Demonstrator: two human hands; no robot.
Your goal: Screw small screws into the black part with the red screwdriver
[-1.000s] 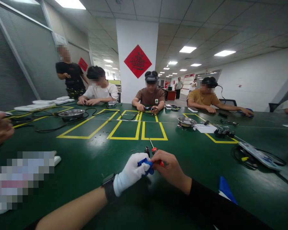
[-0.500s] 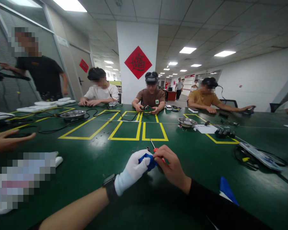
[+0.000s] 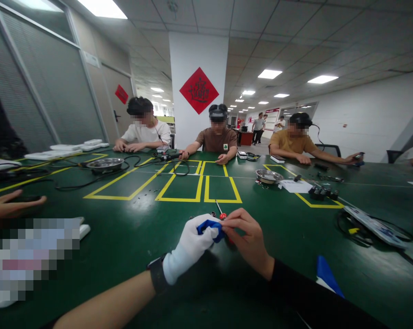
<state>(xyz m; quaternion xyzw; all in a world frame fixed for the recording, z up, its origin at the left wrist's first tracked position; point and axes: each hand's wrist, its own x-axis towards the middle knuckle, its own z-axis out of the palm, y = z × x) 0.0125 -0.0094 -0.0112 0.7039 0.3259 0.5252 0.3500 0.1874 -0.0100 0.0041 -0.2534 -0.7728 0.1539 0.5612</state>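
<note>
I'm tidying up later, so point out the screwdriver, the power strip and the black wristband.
Screwdriver (image 3: 218, 207): head view, metal shaft.
Power strip (image 3: 376, 227): head view, top face.
Black wristband (image 3: 158, 275): head view, strap.

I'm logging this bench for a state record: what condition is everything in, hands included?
Left hand: gloved, gripping.
Blue piece: crumpled, held between both hands.
Right hand: bare, fingers pinching.
Screwdriver: lying down, partly hidden.
Left bowl: upright.
Right bowl: upright.
Ceiling lights: lit.

Screwdriver (image 3: 222, 215), paper (image 3: 296, 186) behind right, bowl (image 3: 105, 165) behind left
</note>
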